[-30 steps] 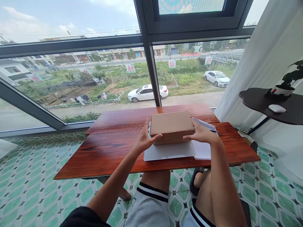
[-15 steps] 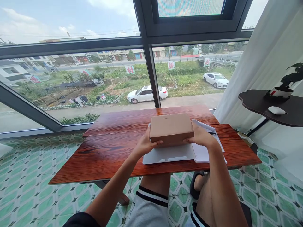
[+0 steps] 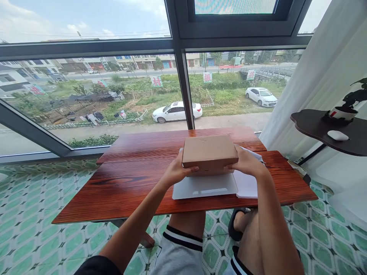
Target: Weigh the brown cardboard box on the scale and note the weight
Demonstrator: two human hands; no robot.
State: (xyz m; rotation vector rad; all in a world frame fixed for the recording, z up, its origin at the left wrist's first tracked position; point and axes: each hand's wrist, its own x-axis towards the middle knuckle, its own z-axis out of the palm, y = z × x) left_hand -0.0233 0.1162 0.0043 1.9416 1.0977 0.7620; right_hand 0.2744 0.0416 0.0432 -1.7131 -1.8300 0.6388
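Over the middle of the red-brown wooden desk [image 3: 129,191], a closed brown cardboard box [image 3: 209,152] sits between the person's two hands, its near edge raised a little above the white sheet [image 3: 205,186] lying under it. The left hand [image 3: 175,172] grips the box's left end, thumb along the near lower edge and the other fingers wrapped behind it; the right hand [image 3: 246,162] clasps the right end the same way, fingers closed on the corner. Both hands are shut on the box, none free. To the right, under the right wrist, lies a loose stack of papers [image 3: 249,183].

The box looks stiff and light: flat-sided corrugated card with sharp corners, likely to hold its shape under a gentle squeeze but to dent if pressed hard on the lid. Its smooth faces may slip, so the short ends and lower edges, where the hands are, seem the surest hold.
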